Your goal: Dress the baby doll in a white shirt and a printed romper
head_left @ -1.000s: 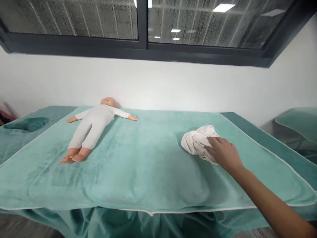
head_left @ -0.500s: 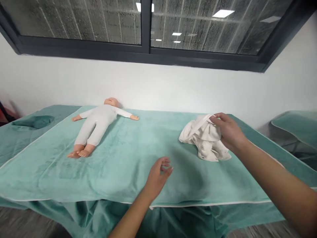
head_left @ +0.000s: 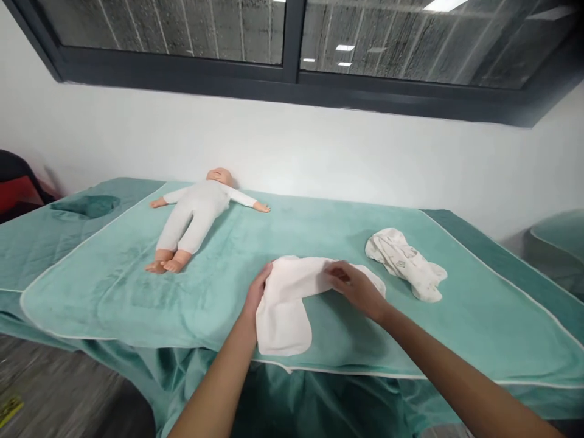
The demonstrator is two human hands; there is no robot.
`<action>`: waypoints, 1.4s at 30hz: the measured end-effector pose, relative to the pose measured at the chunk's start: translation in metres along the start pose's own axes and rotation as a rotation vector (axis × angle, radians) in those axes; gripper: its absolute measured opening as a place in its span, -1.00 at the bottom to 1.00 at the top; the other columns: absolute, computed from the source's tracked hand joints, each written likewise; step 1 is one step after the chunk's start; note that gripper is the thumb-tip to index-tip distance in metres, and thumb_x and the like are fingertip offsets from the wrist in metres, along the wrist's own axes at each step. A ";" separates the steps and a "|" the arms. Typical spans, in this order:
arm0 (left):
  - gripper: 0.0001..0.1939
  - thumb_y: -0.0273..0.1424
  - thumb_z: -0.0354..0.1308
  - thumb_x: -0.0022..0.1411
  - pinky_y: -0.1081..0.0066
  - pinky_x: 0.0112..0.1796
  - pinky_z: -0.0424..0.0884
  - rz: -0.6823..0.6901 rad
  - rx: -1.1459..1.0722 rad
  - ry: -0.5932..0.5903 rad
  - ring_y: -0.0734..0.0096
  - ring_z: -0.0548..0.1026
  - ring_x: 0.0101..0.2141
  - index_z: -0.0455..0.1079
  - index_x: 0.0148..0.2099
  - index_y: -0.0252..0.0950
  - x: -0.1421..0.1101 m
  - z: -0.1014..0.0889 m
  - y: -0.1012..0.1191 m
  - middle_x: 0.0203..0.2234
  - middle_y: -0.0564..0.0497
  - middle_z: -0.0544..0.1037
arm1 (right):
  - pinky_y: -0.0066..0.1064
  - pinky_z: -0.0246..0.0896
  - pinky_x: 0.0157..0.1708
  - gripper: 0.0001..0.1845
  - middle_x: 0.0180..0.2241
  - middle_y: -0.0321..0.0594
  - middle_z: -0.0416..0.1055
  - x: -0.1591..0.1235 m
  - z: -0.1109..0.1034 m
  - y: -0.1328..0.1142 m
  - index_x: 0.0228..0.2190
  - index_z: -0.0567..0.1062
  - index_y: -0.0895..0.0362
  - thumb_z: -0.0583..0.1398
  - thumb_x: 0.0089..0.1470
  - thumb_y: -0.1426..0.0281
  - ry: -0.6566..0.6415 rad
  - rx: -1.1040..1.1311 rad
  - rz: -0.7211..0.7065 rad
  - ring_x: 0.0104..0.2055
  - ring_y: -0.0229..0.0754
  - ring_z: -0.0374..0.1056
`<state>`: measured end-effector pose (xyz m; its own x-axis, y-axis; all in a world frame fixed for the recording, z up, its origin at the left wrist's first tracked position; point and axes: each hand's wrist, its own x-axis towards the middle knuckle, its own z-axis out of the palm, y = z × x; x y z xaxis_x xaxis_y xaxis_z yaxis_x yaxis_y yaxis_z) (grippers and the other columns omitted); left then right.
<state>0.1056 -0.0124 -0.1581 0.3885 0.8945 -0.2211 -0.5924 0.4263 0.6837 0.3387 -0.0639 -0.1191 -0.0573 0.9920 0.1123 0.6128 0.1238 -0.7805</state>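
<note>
Between my hands a plain white baby garment (head_left: 285, 325) lies spread in an L shape near the front of the bed, its two visible ends rounded. My left hand (head_left: 258, 295) grips its left edge, with the fingers partly hidden behind the cloth. The fingers of my right hand (head_left: 353, 286) are bent together in a pinch on the upper arm of the L. To the right, apart from my hands, a crumpled white baby garment with small printed figures (head_left: 406, 261) rests on the cover. A baby doll (head_left: 198, 207) in a white suit lies on its back at the left.
A light green plush sheet (head_left: 182, 310) covers the bed, its front edge hanging in folds. A darker green pad with a hole (head_left: 86, 207) lies at the left. Behind is a white wall (head_left: 319, 152) under a dark window frame (head_left: 292, 79). A red and black object (head_left: 20, 188) stands far left.
My right hand has moved left, leaving the printed garment on the bed. The plain white garment is now spread in front of me, and my left hand has closed on it. The view has shifted slightly.
</note>
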 end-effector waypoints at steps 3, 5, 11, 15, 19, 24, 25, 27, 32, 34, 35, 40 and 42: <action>-0.54 0.01 0.30 0.04 0.42 -0.43 0.38 -0.023 0.038 -0.008 0.38 0.48 -0.50 0.45 -0.41 -0.35 -0.005 -0.013 0.012 -0.54 0.00 0.54 | -0.02 0.18 0.10 -0.63 0.01 -0.03 0.42 0.002 -0.011 0.052 -0.05 0.44 0.07 0.12 0.18 0.17 0.178 -0.257 -0.059 0.06 0.06 0.32; -0.60 -0.09 0.35 0.03 0.46 -0.43 0.34 0.000 0.170 -0.039 0.40 0.47 -0.48 0.48 -0.38 -0.37 -0.009 -0.016 0.024 -0.50 -0.01 0.55 | 0.01 0.13 0.14 -0.57 0.04 0.01 0.41 0.000 -0.024 0.081 -0.01 0.43 0.11 0.11 0.19 0.14 0.207 -0.329 -0.053 0.11 0.09 0.29; -0.55 -0.33 0.29 0.11 0.33 -0.14 0.41 0.334 0.786 -0.097 0.21 0.51 -0.14 0.45 0.08 -0.17 -0.035 0.008 0.074 -0.12 0.00 0.58 | 0.10 0.14 0.12 -0.44 0.05 0.11 0.41 0.003 -0.064 0.120 0.02 0.42 0.19 0.13 0.13 0.07 0.386 -0.414 0.209 0.10 0.20 0.32; -0.65 -0.44 0.12 0.24 0.28 0.07 0.32 0.549 1.111 -0.233 0.21 0.44 0.04 0.47 0.07 -0.15 -0.052 0.037 0.098 0.03 0.01 0.53 | 0.10 0.14 0.13 -0.47 0.08 0.16 0.39 0.016 -0.055 0.074 -0.02 0.44 0.16 0.21 0.07 0.09 0.359 -0.223 0.224 0.15 0.24 0.29; -0.68 -0.49 0.02 0.30 0.33 -0.02 0.38 0.589 1.223 -0.369 0.30 0.50 -0.07 0.51 -0.01 -0.17 -0.065 0.064 0.109 -0.07 0.01 0.58 | -0.07 0.24 0.10 -0.52 0.12 -0.07 0.39 0.023 -0.026 -0.023 0.06 0.37 -0.02 0.23 0.12 0.14 -0.055 0.356 -0.111 0.17 -0.02 0.30; -0.53 -0.69 -0.05 0.17 0.38 -0.12 0.41 0.812 1.382 -0.399 0.41 0.49 -0.18 0.54 -0.09 -0.15 -0.078 0.082 0.121 -0.25 0.07 0.59 | -0.28 0.28 -0.14 -0.72 -0.24 -0.22 0.48 0.035 -0.015 -0.104 -0.25 0.52 0.09 0.30 0.06 0.17 -0.334 0.375 -0.219 -0.16 -0.14 0.39; -0.52 -0.70 -0.06 0.16 0.37 -0.13 0.41 0.883 1.421 -0.382 0.41 0.49 -0.19 0.54 -0.09 -0.15 -0.080 0.083 0.123 -0.27 0.06 0.59 | -0.33 0.27 -0.22 -0.73 -0.32 -0.26 0.44 0.037 -0.017 -0.112 -0.31 0.51 0.10 0.31 0.05 0.17 -0.339 0.357 -0.217 -0.24 -0.18 0.36; -0.55 -0.69 -0.06 0.18 0.34 -0.14 0.41 1.049 1.504 -0.328 0.38 0.47 -0.20 0.53 -0.09 -0.18 -0.085 0.083 0.129 -0.32 0.04 0.59 | -0.40 0.21 -0.33 -0.70 -0.39 -0.32 0.35 0.040 -0.022 -0.123 -0.31 0.49 0.10 0.35 0.00 0.18 -0.355 0.342 -0.223 -0.34 -0.25 0.28; -0.66 -0.60 -0.05 0.31 0.30 -0.17 0.39 1.489 1.638 -0.164 0.32 0.42 -0.20 0.48 -0.06 -0.20 -0.090 0.089 0.129 -0.33 0.00 0.60 | -0.43 0.12 -0.45 -0.66 -0.45 -0.37 0.26 0.034 -0.025 -0.149 -0.25 0.47 0.09 0.28 0.08 0.09 -0.522 0.345 -0.265 -0.46 -0.32 0.16; -0.70 -0.58 -0.04 0.32 0.32 -0.19 0.37 1.627 1.646 -0.109 0.34 0.42 -0.22 0.46 -0.06 -0.20 -0.088 0.092 0.125 -0.27 -0.01 0.59 | -0.42 0.11 -0.45 -0.66 -0.50 -0.37 0.23 0.030 -0.020 -0.156 -0.37 0.44 0.12 0.23 0.12 0.08 -0.454 0.339 -0.260 -0.46 -0.31 0.16; -0.70 -0.58 -0.04 0.32 0.33 -0.21 0.36 1.676 1.653 -0.074 0.35 0.42 -0.23 0.45 -0.07 -0.20 -0.088 0.093 0.124 -0.25 -0.02 0.57 | -0.42 0.12 -0.43 -0.67 -0.49 -0.37 0.24 0.028 -0.017 -0.157 -0.40 0.42 0.12 0.25 0.11 0.10 -0.411 0.335 -0.253 -0.44 -0.30 0.17; -0.70 -0.58 -0.03 0.26 0.44 -0.44 0.25 1.562 1.833 0.114 0.42 0.41 -0.36 0.43 -0.08 -0.22 -0.088 0.092 0.122 -0.32 0.02 0.47 | -0.45 0.07 -0.50 -0.70 -0.54 -0.42 0.19 0.022 -0.007 -0.151 -0.44 0.26 0.08 0.26 0.07 0.20 -0.240 0.367 -0.177 -0.50 -0.31 0.16; -0.72 -0.57 0.01 0.22 0.44 -0.47 0.21 1.419 1.896 0.167 0.42 0.41 -0.39 0.43 -0.10 -0.22 -0.089 0.091 0.122 -0.35 0.03 0.46 | -0.46 0.03 -0.53 -0.77 -0.57 -0.45 0.18 0.021 -0.005 -0.148 -0.39 0.25 0.05 0.22 0.08 0.26 -0.187 0.281 -0.155 -0.54 -0.31 0.13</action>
<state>0.0631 -0.0521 0.0084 0.3885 0.4516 0.8032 0.7400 -0.6724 0.0201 0.2509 -0.0619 0.0017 -0.2912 0.9451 0.1481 0.3469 0.2486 -0.9044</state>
